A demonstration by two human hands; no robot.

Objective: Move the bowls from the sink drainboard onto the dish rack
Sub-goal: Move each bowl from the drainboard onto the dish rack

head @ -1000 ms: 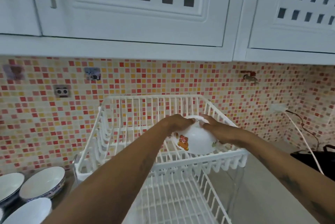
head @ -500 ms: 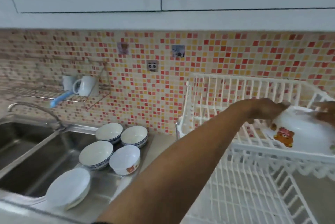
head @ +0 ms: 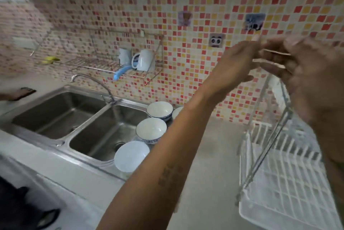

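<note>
Half a second ago both hands were setting a white bowl with a bear print on the upper tier of the dish rack [head: 290, 183]; now that bowl is out of the frame, both hands hang in the air, and the view has swung left toward the sink. The left hand [head: 235, 67] is up in front of the tiled wall, fingers loosely spread and holding nothing. The right hand [head: 305, 73] is close to the camera and badly blurred; its fingers look parted and seem empty, though the blur leaves that unsure. My reading is that 1 bowl has been delivered and the person is turning back for another.

On the drainboard [head: 167, 123], just right of the right-hand basin, 4 bowls remain in view: a far bowl [head: 159, 109], a second far bowl [head: 177, 112] mostly hidden by the left forearm, a middle bowl [head: 151, 129] and a near bowl [head: 131, 155]. All sit upright, clustered close together, well apart from the rack at the right

No brand, label or writing can be read; the small pictures stuck on the tiles are too blurred
</note>
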